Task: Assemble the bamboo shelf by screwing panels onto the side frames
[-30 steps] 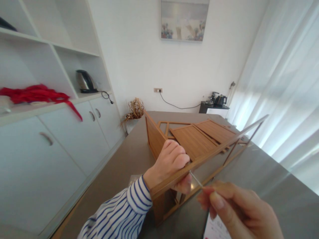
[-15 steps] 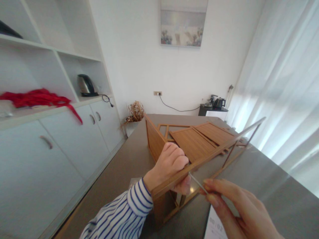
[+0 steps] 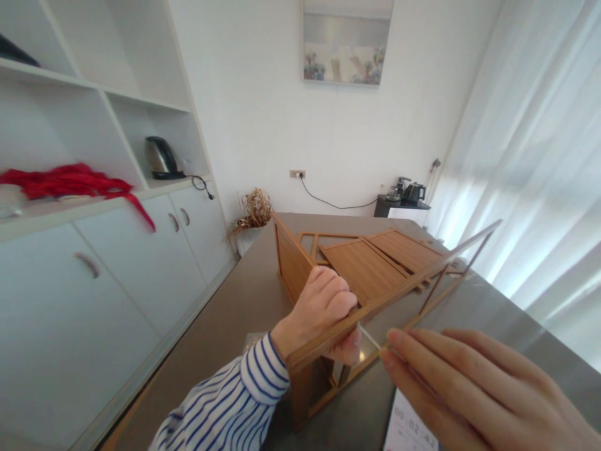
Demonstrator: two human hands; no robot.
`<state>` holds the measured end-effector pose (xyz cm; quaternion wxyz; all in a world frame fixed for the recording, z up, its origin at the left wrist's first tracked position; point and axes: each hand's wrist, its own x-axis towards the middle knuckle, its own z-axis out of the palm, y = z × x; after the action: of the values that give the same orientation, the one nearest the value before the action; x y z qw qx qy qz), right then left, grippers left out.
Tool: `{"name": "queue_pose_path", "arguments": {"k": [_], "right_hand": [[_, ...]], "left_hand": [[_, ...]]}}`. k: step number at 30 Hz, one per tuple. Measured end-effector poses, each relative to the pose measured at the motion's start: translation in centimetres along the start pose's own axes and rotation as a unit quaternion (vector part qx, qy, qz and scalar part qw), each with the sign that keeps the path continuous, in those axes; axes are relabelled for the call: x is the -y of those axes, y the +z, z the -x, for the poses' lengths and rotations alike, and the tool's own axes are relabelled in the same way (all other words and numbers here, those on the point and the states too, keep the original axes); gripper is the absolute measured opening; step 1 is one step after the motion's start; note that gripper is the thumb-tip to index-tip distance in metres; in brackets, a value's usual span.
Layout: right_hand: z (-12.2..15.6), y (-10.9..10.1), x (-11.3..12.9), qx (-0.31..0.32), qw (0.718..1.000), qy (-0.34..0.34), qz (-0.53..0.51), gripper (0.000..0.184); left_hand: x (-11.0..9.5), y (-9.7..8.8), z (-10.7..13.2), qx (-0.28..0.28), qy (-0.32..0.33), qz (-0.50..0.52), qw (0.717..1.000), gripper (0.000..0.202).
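My left hand [image 3: 323, 304] is closed around the near rail of a brown wooden frame [image 3: 399, 289], by the edge of an upright wooden panel [image 3: 292, 254]. Its thumb shows beneath the rail. In the thumb and fingers of my right hand [image 3: 474, 376] is pinched a thin metal hex key [image 3: 370, 336]. The far end of that key meets the rail's side close to my left thumb; the spot it enters is too small to make out. The wooden frame stands tilted on a dark table [image 3: 206, 351].
Flat wooden panels [image 3: 366, 266] lie behind the frame. A phone showing a timer [image 3: 407, 426] lies under my right hand. White cabinets [image 3: 113, 282] with a kettle [image 3: 162, 156] stand left; a curtain [image 3: 530, 169] hangs right. A dried plant [image 3: 255, 210] stands beyond the table.
My right hand has turned about the hex key, its fingers now stretched flatter and further right. My left hand and the frame stay nearly still.
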<state>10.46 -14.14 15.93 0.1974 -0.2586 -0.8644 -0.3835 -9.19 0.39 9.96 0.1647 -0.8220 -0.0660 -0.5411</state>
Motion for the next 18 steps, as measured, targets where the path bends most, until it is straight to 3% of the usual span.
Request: {"name": "queue_pose_path", "arguments": {"k": [4,12,15,18], "right_hand": [[-0.2,0.1,0.1,0.004,1.0,-0.008,0.01,0.049],[-0.1,0.9,0.8,-0.028,0.998,0.04,-0.042,0.045],[-0.7,1.2,1.1,-0.019,0.988,0.094,-0.121,0.033],[-0.9,1.9,2.0,-0.017,0.964,0.189,-0.186,0.02]], "left_hand": [[-0.1,-0.1,-0.1,0.001,0.0,0.007,1.0,0.015],[-0.1,0.0,-0.1,-0.006,-0.005,0.007,1.0,0.014],[-0.1,0.0,-0.1,-0.007,-0.003,0.007,1.0,0.014],[-0.1,-0.1,-0.2,-0.006,-0.003,0.006,1.0,0.014]]}}
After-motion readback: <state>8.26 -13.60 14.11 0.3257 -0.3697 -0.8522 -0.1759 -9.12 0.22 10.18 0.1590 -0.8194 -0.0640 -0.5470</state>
